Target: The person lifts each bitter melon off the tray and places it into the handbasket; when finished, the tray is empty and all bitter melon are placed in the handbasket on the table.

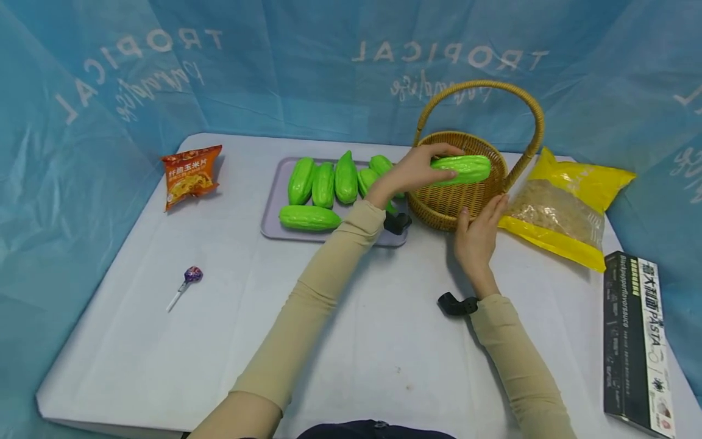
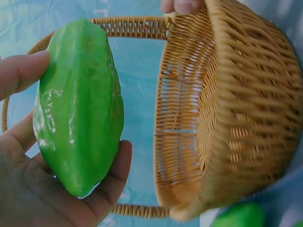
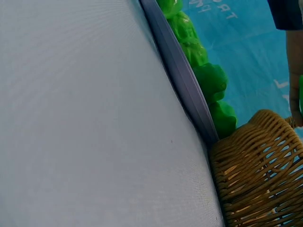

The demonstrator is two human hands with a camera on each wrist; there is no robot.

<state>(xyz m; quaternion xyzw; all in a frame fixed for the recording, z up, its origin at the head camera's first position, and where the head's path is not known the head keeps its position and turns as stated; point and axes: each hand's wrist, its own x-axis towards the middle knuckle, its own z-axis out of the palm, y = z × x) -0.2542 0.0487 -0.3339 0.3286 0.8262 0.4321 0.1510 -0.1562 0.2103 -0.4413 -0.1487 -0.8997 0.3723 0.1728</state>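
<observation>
Fingers of my right hand [image 1: 478, 235], just right of centre in the head view, lie straight against the near wall of the wicker basket [image 1: 445, 206]. Above its opening my left hand [image 1: 415, 172] clasps a glossy green toy gourd [image 1: 462, 169] around its middle. I judge it light, stiff and slick, so a mid-body grip suits.

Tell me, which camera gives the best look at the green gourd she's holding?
The left wrist view: the green gourd fills the frame, gripped by the left hand. The head view shows it small above the basket. The right wrist view misses it.
</observation>
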